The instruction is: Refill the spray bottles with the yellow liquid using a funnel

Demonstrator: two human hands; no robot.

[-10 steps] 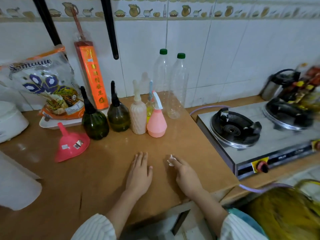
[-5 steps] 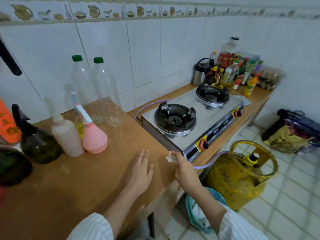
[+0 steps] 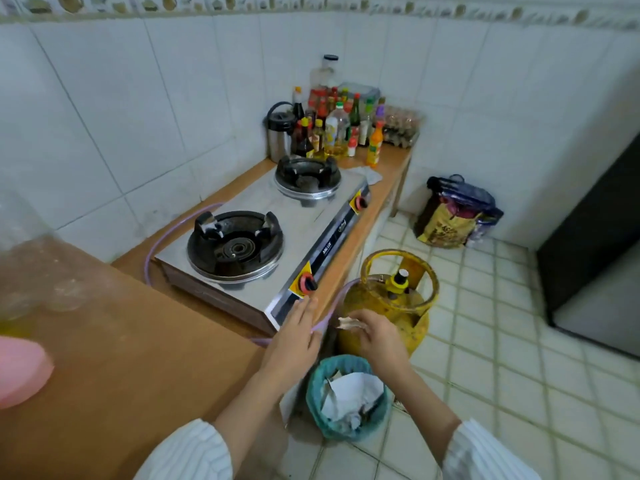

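Centre of the frame: a two-burner gas stove (image 3: pixel 263 244) on a brown counter (image 3: pixel 131 358), with a lilac hose (image 3: pixel 166 233) looping round its left end. Upper centre: a cluster of sauce bottles (image 3: pixel 332 126) beside a metal flask (image 3: pixel 278 133) in the tiled corner. Lower centre, on the floor: a yellow gas cylinder (image 3: pixel 391 299), and just in front of it a teal-lined bin (image 3: pixel 346 400) with crumpled paper inside. Right of centre: a dark bag (image 3: pixel 457 216) against the wall. Far left edge: a blurred pink spray bottle (image 3: pixel 20 372), cut off by the frame; clear bottles (image 3: pixel 31 271) above it, too blurred to read.

Left hand (image 3: pixel 294 341) flat, fingers straight and together, over the counter edge near the stove knob, holding nothing. Right hand (image 3: pixel 377 337) above the bin, fingertips pinching a small scrap of paper (image 3: pixel 348 323).
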